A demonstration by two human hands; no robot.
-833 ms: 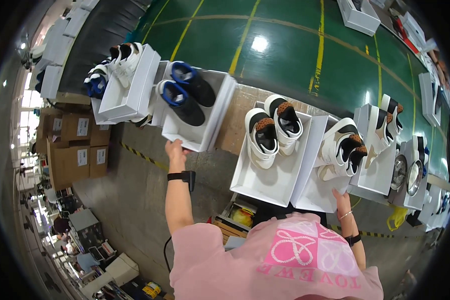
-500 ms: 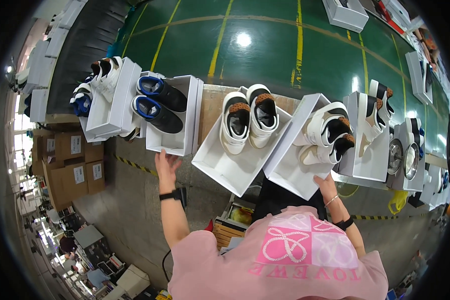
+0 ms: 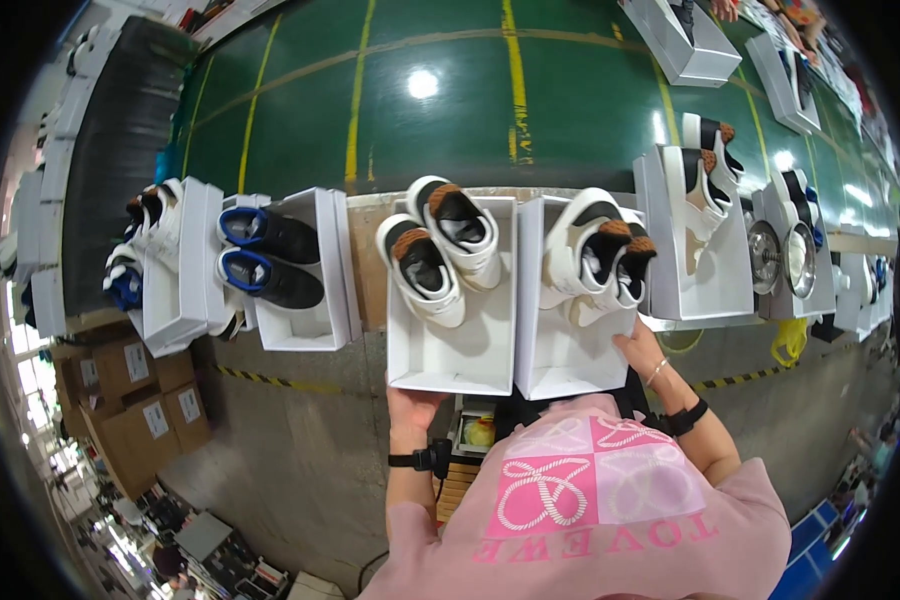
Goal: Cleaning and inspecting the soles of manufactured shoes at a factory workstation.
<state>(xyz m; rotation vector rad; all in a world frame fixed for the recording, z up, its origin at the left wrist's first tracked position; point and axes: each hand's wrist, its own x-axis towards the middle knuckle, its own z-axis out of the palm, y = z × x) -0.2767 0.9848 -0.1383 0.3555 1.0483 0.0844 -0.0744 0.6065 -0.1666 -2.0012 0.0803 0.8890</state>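
My left hand (image 3: 414, 408) presses against the near left corner of an open white shoe box (image 3: 451, 382), its fingers partly hidden beneath. Inside stand a pair of white sneakers (image 3: 436, 310) with dark lining and brown spotted heel collars. Side by side with it is a second white shoe box (image 3: 570, 380). My right hand (image 3: 640, 352) grips that box's near right corner. A pair of similar white and beige sneakers (image 3: 568, 262) leans in its far part. Both boxes sit at the near edge of the green work surface (image 3: 430, 130).
To the left, a white box (image 3: 307, 338) holds black shoes with blue lining (image 3: 273, 278). More boxed sneakers (image 3: 698, 220) stand at the right, beside round metal dishes (image 3: 799, 261). Brown cartons (image 3: 135, 420) are stacked at lower left. Another person's hand (image 3: 725, 9) shows at far right.
My left hand has gone from open beside the black shoes' box to the left sneaker box. Both sneaker boxes have turned from slanted to nearly straight and now stand together.
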